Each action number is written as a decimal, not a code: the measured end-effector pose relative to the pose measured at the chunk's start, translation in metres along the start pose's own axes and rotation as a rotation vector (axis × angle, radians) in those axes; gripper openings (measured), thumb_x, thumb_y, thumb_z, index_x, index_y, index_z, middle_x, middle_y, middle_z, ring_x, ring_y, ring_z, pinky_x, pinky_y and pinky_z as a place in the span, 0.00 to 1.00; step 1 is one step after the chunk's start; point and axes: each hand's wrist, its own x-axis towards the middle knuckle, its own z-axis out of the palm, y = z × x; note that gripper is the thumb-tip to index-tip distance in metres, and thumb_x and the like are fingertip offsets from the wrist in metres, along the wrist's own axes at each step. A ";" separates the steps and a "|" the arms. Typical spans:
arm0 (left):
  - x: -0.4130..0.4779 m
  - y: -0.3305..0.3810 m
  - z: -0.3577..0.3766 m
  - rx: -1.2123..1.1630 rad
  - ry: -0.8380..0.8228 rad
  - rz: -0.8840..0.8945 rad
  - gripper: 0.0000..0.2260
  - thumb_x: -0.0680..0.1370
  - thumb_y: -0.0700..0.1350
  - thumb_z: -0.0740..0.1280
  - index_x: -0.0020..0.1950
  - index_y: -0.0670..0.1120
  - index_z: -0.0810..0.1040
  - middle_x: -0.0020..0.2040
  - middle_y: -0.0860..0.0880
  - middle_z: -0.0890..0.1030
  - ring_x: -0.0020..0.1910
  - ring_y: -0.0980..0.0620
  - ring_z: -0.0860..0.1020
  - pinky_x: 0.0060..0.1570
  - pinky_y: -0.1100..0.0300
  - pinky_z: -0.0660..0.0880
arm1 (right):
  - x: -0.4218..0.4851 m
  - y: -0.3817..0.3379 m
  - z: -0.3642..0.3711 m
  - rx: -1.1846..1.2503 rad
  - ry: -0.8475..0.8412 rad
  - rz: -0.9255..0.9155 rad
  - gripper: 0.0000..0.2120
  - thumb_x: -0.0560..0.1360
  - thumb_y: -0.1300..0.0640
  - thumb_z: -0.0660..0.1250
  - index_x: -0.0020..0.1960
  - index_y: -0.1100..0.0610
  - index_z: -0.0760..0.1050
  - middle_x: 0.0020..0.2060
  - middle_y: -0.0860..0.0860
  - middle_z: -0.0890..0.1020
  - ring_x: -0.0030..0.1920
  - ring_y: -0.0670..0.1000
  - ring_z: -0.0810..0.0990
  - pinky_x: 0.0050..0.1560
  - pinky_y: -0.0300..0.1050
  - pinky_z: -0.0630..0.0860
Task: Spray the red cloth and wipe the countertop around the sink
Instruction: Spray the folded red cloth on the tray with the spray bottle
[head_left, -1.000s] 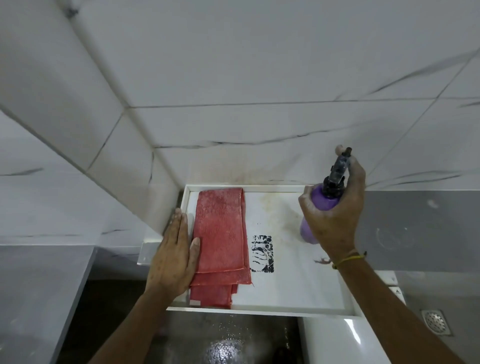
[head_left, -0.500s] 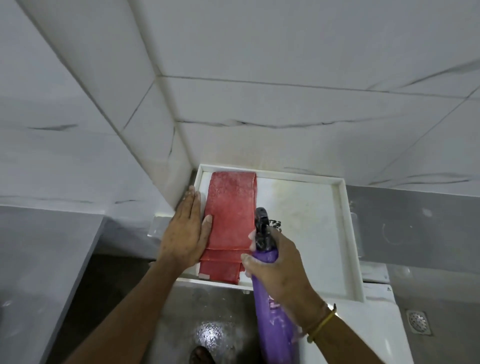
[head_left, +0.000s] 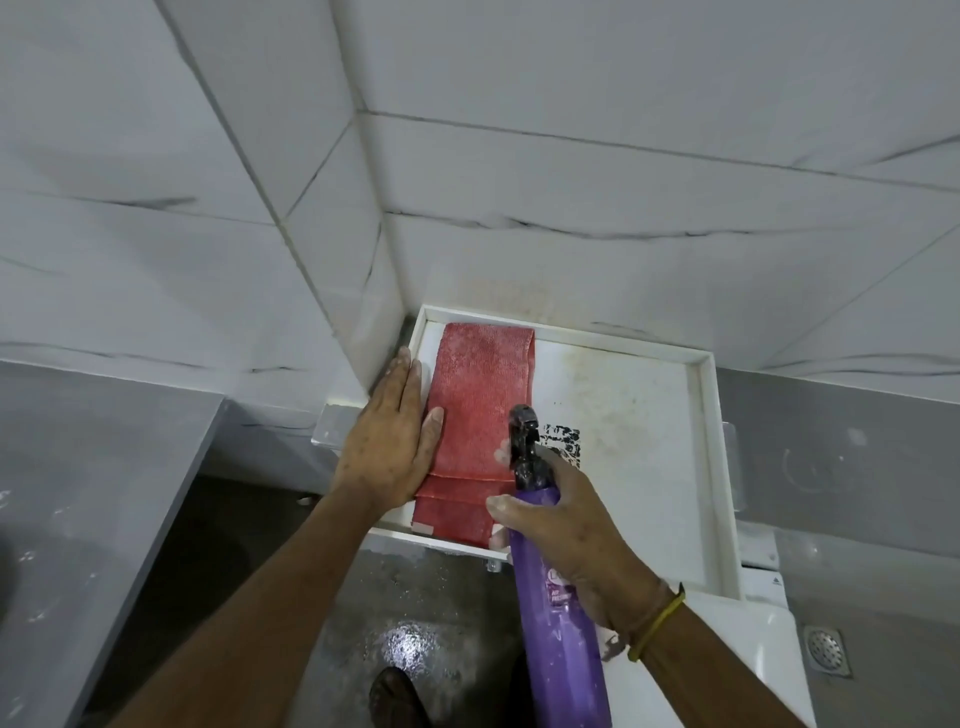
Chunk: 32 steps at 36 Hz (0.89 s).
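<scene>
A folded red cloth (head_left: 478, 405) lies lengthwise along the left side of a white rimmed shelf (head_left: 644, 431) set in the wall corner. My left hand (head_left: 389, 447) lies flat, fingers together, on the shelf's left edge, its thumb on the cloth. My right hand (head_left: 566, 525) grips a purple spray bottle (head_left: 561, 613) with a black nozzle (head_left: 524, 431). The nozzle stands over the cloth's right edge, pointing away from me. The bottle hides the cloth's near right corner.
A black patch (head_left: 563, 441) marks the shelf beside the nozzle. White marble-look tiles cover the walls. A grey counter (head_left: 88, 519) stands at the left, a white fixture (head_left: 737, 654) at the lower right, and a floor drain (head_left: 826, 649) beyond it. The floor below is wet.
My right hand brought the spray bottle from the shelf's right side down and left to the cloth's right edge. My left hand stayed on the cloth. The view shifted right and downward.
</scene>
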 end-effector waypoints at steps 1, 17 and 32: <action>0.000 0.000 -0.001 -0.001 0.002 0.004 0.32 0.79 0.61 0.40 0.77 0.44 0.43 0.80 0.46 0.44 0.78 0.51 0.45 0.74 0.58 0.45 | 0.000 0.000 0.000 -0.014 0.008 -0.013 0.14 0.71 0.63 0.71 0.55 0.54 0.77 0.47 0.53 0.84 0.35 0.51 0.83 0.43 0.48 0.83; 0.001 -0.001 0.000 0.011 0.000 0.012 0.31 0.80 0.60 0.42 0.77 0.43 0.42 0.79 0.45 0.43 0.78 0.50 0.44 0.74 0.57 0.45 | 0.004 -0.017 0.002 0.082 -0.012 -0.013 0.11 0.71 0.64 0.71 0.52 0.57 0.78 0.42 0.50 0.83 0.30 0.47 0.82 0.31 0.37 0.77; 0.000 0.002 -0.002 0.002 -0.013 0.000 0.32 0.79 0.61 0.40 0.77 0.43 0.42 0.79 0.45 0.43 0.78 0.50 0.44 0.75 0.56 0.45 | 0.010 -0.032 -0.007 0.049 0.004 -0.061 0.05 0.72 0.63 0.70 0.46 0.57 0.78 0.40 0.54 0.82 0.29 0.49 0.80 0.32 0.39 0.78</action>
